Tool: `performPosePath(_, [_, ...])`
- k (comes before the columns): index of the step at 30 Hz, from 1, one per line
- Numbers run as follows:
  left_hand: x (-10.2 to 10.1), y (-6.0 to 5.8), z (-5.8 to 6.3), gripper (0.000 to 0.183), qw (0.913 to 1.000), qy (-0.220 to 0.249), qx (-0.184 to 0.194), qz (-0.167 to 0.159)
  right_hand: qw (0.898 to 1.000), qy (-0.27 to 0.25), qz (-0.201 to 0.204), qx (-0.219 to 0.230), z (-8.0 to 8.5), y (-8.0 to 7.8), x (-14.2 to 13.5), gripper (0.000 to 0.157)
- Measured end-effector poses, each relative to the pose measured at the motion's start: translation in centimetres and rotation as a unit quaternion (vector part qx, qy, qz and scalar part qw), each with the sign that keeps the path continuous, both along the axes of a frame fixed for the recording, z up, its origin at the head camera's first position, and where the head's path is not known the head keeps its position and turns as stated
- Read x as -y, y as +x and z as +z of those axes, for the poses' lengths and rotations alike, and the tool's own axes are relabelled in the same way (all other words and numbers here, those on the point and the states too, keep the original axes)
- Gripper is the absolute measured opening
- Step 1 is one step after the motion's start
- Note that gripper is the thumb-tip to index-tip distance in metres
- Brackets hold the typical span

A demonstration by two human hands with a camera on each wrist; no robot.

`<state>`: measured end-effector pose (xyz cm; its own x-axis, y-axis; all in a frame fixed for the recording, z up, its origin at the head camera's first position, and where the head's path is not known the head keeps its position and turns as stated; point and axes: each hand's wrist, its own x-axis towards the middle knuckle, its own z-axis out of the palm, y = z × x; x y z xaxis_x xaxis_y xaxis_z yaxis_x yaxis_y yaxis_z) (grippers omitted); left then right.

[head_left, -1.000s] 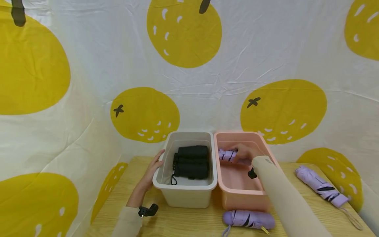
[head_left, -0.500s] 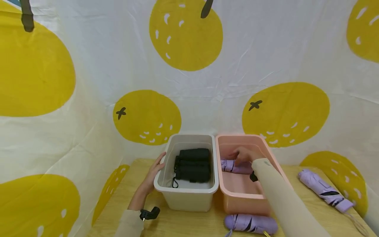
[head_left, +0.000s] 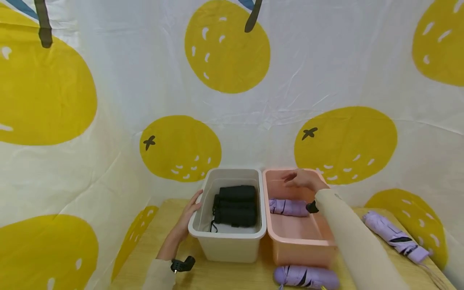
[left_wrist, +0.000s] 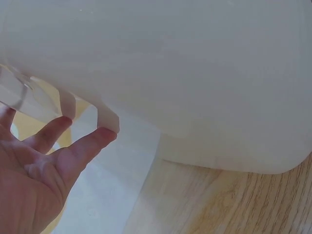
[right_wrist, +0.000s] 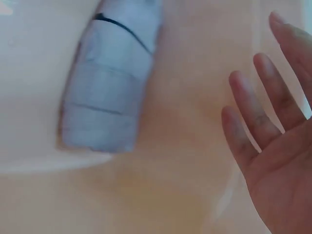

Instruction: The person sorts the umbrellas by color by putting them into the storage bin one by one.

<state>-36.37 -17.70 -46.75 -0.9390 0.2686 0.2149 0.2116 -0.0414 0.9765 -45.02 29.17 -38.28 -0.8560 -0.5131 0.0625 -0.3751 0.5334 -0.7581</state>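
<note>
A folded lilac umbrella (head_left: 290,208) lies across the floor of the pink bin (head_left: 303,243). Above its far side my right hand (head_left: 301,179) hovers with nothing in it. The right wrist view shows that hand's fingers spread, apart from the umbrella (right_wrist: 107,87). To the left stands a grey-white bin (head_left: 230,235) with folded black umbrellas (head_left: 237,205) side by side in it. My left hand (head_left: 188,211) rests against this bin's left rim. In the left wrist view, its fingertips (left_wrist: 108,134) touch the rim's underside, fingers nearly straight.
Another lilac umbrella (head_left: 306,277) lies on the wooden table (head_left: 221,278) before the pink bin. A further one (head_left: 395,236) lies at the right, its strap trailing toward the edge. Behind the bins hangs a white cloth (head_left: 250,141) with yellow fruit prints.
My right hand let go of the lilac umbrella and rose up and back from it, leaving it in the pink bin. The left hand stayed on the grey-white bin's rim.
</note>
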Motion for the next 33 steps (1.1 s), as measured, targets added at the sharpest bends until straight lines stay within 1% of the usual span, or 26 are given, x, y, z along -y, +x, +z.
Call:
performPosePath(2, [0.2,0.0,0.1,0.055,1.0,-0.007,0.0,-0.001,1.0,0.004,-0.014,0.024,1.3,0.2,-0.3,0.047])
performPosePath(3, [0.2,0.1,0.1,0.055,1.0,-0.009,0.0,-0.001,0.999,-0.002,-0.025,0.031,1.5,0.3,-0.5,0.048])
performPosePath(6, [-0.3,-0.4,0.2,0.055,1.0,-0.003,0.003,-0.007,0.997,0.0,-0.057,0.053,2.8,1.5,-1.6,0.052])
performPosePath(8, [-0.6,-0.7,0.2,0.055,0.9999,0.001,0.005,-0.011,0.997,-0.004,-0.059,0.054,3.6,2.4,-2.9,0.053])
performPosePath(10, [-0.9,-0.9,0.3,0.055,0.9998,0.004,0.007,-0.016,0.996,-0.023,-0.067,0.06,4.3,3.1,-4.2,0.053])
performPosePath(12, [-0.9,-0.9,0.3,0.055,0.9999,-0.001,0.009,-0.014,0.993,-0.045,-0.079,0.073,4.9,3.7,-5.3,0.054])
performPosePath(15, [-0.6,-0.5,0.4,0.055,0.9999,-0.012,0.008,-0.009,0.988,-0.083,-0.089,0.092,5.3,4.2,-7.0,0.057])
performPosePath(18, [-0.1,0.0,0.6,0.055,0.9998,-0.019,0.008,-0.002,0.984,-0.107,-0.099,0.098,5.6,4.7,-8.6,0.06])
performPosePath(21, [0.5,0.1,0.7,0.054,0.9998,-0.018,0.004,0.0,0.984,-0.114,-0.109,0.085,5.5,5.2,-10.2,0.062])
performPosePath(23, [0.6,0.1,0.8,0.054,0.9999,-0.015,0.004,-0.003,0.983,-0.108,-0.126,0.074,5.2,5.6,-11.6,0.063])
performPosePath(25, [0.6,0.0,0.8,0.055,0.9998,-0.016,0.006,-0.007,0.983,-0.091,-0.145,0.065,4.6,6.2,-13.2,0.064])
performPosePath(28, [0.5,0.0,0.5,0.055,0.9997,-0.016,0.01,-0.014,0.979,-0.069,-0.181,0.061,3.2,7.3,-15.5,0.069])
performPosePath(30, [0.4,-0.1,0.2,0.055,0.9997,-0.013,0.01,-0.016,0.977,-0.064,-0.197,0.056,2.0,8.1,-17.0,0.069])
performPosePath(33, [0.3,-0.2,0.0,0.055,0.9997,-0.014,0.004,-0.019,0.971,-0.073,-0.223,0.039,-0.2,9.5,-18.8,0.069])
